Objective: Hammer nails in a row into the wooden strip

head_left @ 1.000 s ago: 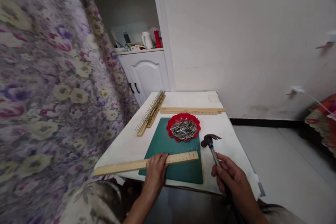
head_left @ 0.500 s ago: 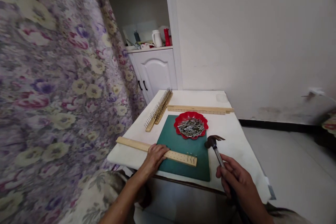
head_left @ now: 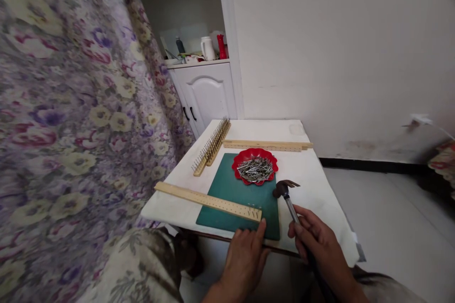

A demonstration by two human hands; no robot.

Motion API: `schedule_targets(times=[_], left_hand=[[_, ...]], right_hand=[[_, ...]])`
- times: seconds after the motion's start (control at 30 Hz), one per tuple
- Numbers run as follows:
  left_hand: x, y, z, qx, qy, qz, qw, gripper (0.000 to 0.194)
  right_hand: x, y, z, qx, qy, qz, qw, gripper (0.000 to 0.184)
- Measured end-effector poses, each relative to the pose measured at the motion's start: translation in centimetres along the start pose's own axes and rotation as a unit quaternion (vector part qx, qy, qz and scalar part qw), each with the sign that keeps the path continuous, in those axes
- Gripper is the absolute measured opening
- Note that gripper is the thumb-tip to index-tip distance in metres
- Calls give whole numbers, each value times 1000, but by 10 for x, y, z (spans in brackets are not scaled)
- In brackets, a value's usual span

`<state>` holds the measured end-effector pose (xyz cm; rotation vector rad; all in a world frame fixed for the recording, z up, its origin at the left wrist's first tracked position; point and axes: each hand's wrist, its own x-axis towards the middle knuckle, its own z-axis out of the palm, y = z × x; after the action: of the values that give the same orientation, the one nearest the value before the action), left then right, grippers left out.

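A pale, hole-dotted wooden strip [head_left: 209, 201] lies flat, nails [head_left: 253, 212] standing in its three-to-four-o'clock end, a dark-headed claw hammer [head_left: 290, 209] slanting toward eleven o'clock.

Left hand [head_left: 245, 253] gone from middle of wooden strip [head_left: 209, 200], leaving holes there uncovered; now beside nailed end, index finger stretched to strip's corner. Strip swung round since second ago: plain end farther from person, nailed end nearer green mat's [head_left: 227, 182] front edge.
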<state>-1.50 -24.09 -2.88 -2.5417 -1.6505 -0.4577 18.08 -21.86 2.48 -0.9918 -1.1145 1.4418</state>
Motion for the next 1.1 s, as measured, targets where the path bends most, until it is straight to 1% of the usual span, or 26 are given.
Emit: schedule_targets(times=[0.03,0.1,0.27,0.47,0.73,0.93,1.1], left_hand=[[4,7,3,13,-8,-10,1000,60],[10,15,7,31,-19,-28,999,63],[17,18,6,57,-37,-61,996,63],[19,22,5,72,-34,-84,993,66],[18,22,7,60,-37,-84,994,72],[19,22,9,52,-50,-99,992,69],[18,22,8,52,-54,-95,993,67]], right_hand=[[0,0,0,0,0,0,1000,43],[-1,-1,0,-2,1,0,1000,42],[-2,0,-2,-2,-9,1,1000,40],[-2,1,-1,-6,-13,0,1000,39],[-4,2,1,-10,-28,-2,1000,35],[-5,1,4,-17,-40,8,999,37],[-7,-1,7,-20,-62,21,998,40]])
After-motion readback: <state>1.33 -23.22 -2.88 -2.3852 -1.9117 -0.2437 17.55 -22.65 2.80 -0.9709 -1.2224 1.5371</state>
